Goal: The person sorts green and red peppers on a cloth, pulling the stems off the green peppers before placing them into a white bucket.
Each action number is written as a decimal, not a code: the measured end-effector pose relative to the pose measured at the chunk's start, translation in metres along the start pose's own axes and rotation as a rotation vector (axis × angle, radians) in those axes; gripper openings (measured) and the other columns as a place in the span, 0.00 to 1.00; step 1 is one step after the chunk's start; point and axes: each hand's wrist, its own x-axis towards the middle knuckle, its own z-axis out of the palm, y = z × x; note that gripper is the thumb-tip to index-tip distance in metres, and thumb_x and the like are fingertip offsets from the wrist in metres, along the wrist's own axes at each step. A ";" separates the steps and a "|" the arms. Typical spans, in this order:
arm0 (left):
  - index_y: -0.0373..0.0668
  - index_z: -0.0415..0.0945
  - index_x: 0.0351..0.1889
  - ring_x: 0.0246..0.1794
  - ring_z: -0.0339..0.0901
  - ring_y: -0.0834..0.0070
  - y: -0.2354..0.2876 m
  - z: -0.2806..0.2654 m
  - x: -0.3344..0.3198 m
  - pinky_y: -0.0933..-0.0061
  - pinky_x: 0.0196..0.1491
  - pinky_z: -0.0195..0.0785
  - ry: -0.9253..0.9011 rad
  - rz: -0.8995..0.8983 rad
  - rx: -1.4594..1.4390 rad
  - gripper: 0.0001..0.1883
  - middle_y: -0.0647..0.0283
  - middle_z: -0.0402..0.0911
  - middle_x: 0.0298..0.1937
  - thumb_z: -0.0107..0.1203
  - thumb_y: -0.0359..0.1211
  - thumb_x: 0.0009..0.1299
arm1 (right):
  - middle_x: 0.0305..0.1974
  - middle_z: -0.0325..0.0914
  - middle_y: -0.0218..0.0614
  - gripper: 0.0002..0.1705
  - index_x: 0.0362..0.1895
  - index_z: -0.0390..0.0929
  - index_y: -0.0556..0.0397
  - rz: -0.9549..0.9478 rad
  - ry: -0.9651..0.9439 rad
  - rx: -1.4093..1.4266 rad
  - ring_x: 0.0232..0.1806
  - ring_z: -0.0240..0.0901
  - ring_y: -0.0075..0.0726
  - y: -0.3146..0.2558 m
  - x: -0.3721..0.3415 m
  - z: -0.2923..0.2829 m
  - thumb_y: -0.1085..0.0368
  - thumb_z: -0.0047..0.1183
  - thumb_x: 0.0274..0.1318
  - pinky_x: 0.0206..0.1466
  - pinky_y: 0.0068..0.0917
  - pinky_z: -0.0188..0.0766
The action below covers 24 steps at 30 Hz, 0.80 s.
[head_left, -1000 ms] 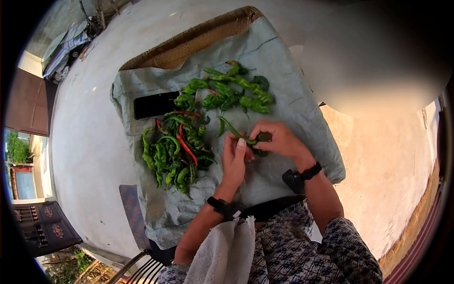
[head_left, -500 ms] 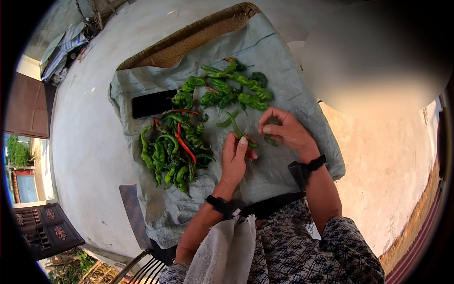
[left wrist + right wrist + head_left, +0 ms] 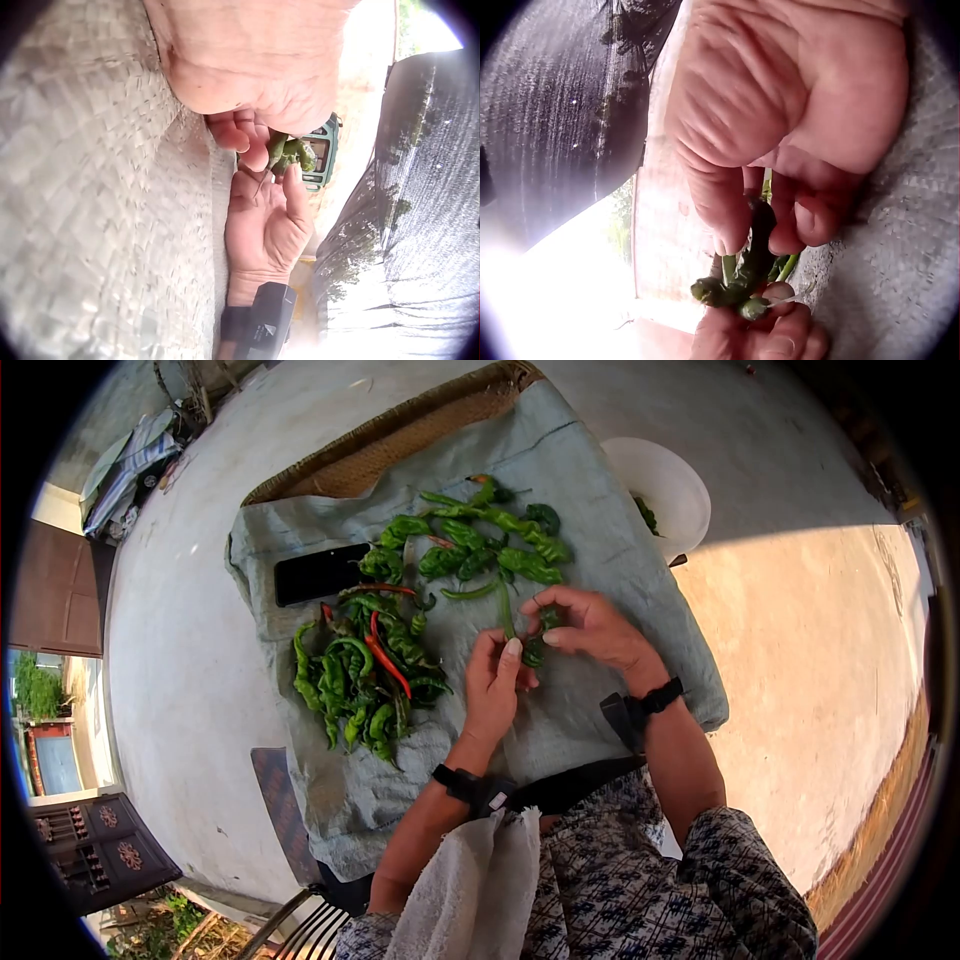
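Observation:
In the head view my left hand (image 3: pixel 494 685) pinches a long green chili pepper (image 3: pixel 505 605) between thumb and fingers, its tip pointing away from me. My right hand (image 3: pixel 595 630) is just to the right, holding a dark, curled green pepper (image 3: pixel 761 232) in its fingertips, close above the left fingers. A small pepper stem end (image 3: pixel 755 308) shows by the left fingers in the right wrist view. Another slim green pepper (image 3: pixel 468 592) lies just beyond the left hand. To the left is a pile of green peppers (image 3: pixel 340 680) with a red pepper (image 3: pixel 388 655) on top.
A grey woven sheet (image 3: pixel 600 540) covers a wicker tray (image 3: pixel 400 455). More green peppers (image 3: pixel 530 565) lie toward its far side, next to a black phone (image 3: pixel 318 573). A white basin (image 3: pixel 685 500) with something green in it stands beyond the right edge.
My right hand moved right, away from the left, with the dark pepper, then came back close to it. The long pepper turned more upright. The white basin is now visible where a blur was.

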 end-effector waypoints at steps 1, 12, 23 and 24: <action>0.41 0.73 0.53 0.28 0.78 0.84 0.000 0.000 0.000 0.80 0.33 0.71 -0.004 0.004 -0.005 0.12 0.69 0.79 0.39 0.51 0.41 0.88 | 0.51 0.81 0.32 0.26 0.67 0.76 0.55 0.057 -0.011 0.034 0.42 0.71 0.19 -0.005 -0.002 0.001 0.69 0.65 0.67 0.44 0.20 0.72; 0.41 0.77 0.50 0.25 0.75 0.85 -0.001 0.000 0.000 0.81 0.29 0.70 -0.023 -0.029 -0.019 0.15 0.71 0.78 0.35 0.48 0.43 0.89 | 0.48 0.83 0.33 0.24 0.63 0.75 0.55 0.069 -0.033 0.131 0.38 0.73 0.19 0.002 0.000 -0.002 0.67 0.66 0.67 0.41 0.20 0.72; 0.41 0.79 0.50 0.23 0.73 0.87 0.003 -0.002 -0.001 0.82 0.26 0.68 -0.098 -0.030 0.028 0.18 0.72 0.79 0.33 0.46 0.45 0.89 | 0.47 0.81 0.26 0.23 0.59 0.77 0.54 0.043 -0.044 0.088 0.42 0.73 0.16 0.006 0.000 -0.001 0.68 0.70 0.61 0.42 0.19 0.72; 0.41 0.79 0.50 0.23 0.73 0.87 0.002 -0.002 0.000 0.82 0.26 0.68 -0.096 -0.040 0.030 0.18 0.72 0.79 0.32 0.46 0.45 0.90 | 0.47 0.81 0.26 0.23 0.58 0.77 0.54 0.051 -0.046 0.082 0.44 0.74 0.17 0.005 0.000 -0.001 0.68 0.70 0.61 0.44 0.20 0.72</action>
